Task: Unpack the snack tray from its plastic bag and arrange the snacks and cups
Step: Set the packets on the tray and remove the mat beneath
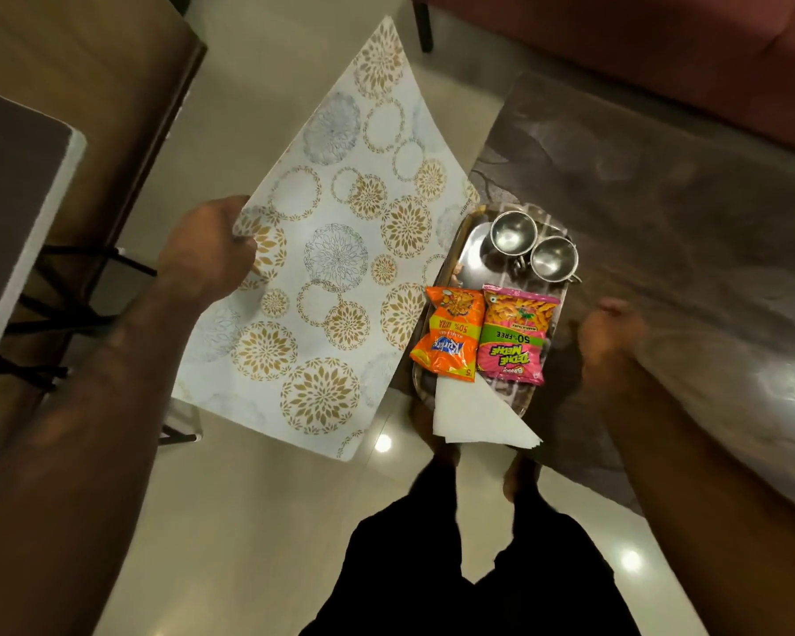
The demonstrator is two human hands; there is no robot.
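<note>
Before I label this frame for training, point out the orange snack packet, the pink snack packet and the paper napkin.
orange snack packet (448, 335): head view, middle of its printed front.
pink snack packet (515, 335): head view, on the green band across its front.
paper napkin (473, 417): head view, centre of the white fold.

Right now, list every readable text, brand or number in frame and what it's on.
"Kurkure" – orange snack packet, printed upside down to the camera
"50% EXTRA" – yellow-green band on the same packet
"5" – its lower corner; the sign beside it is too small to read
"TEDHE MEDHE" – pink snack packet, upside down
"50% FREE" – green band on that packet
"BINGO!" – small logo near its lower edge, barely legible
Small print on the patterned mat near the tray: too blurred to read
</note>
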